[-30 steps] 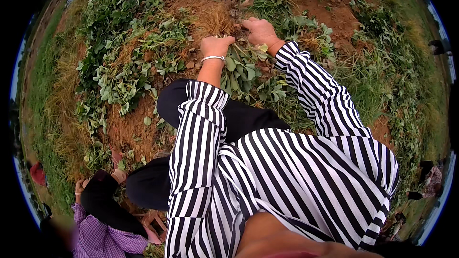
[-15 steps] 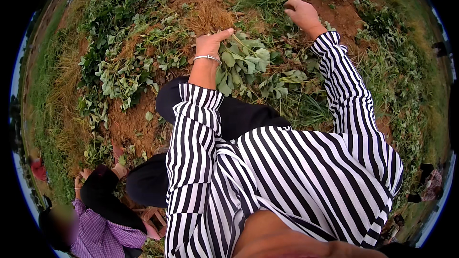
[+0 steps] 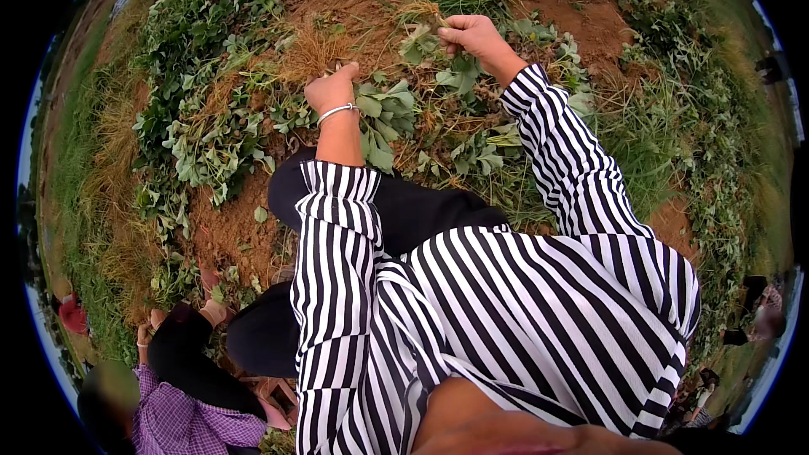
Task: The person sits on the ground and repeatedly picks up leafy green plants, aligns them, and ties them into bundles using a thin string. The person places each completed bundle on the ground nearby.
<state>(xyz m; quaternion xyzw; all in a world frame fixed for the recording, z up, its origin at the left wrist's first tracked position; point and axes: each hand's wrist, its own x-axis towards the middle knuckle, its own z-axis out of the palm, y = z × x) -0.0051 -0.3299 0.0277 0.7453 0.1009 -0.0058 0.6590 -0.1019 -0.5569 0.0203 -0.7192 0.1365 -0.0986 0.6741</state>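
My left hand is closed around a bunch of leafy seedlings. Their green leaves hang out on the right of the wrist, and their thin brown roots fan out beyond the knuckles. A silver bangle circles that wrist. Farther right and a little farther away, my right hand pinches another seedling near its root end. Its brownish roots point up and left, with leaves drooping below the fingers. The two hands are apart, both above the plant-strewn soil.
Pulled green plants lie in heaps over reddish soil on the left. Grass and more plants run along the right. A person in a purple checked shirt sits close at the lower left. My dark-trousered knee is below the hands.
My right hand has moved left and nearer my left hand, and a seedling now shows in its fingers. The left hand, still holding its bunch, has shifted slightly left, and its thumb has folded in.
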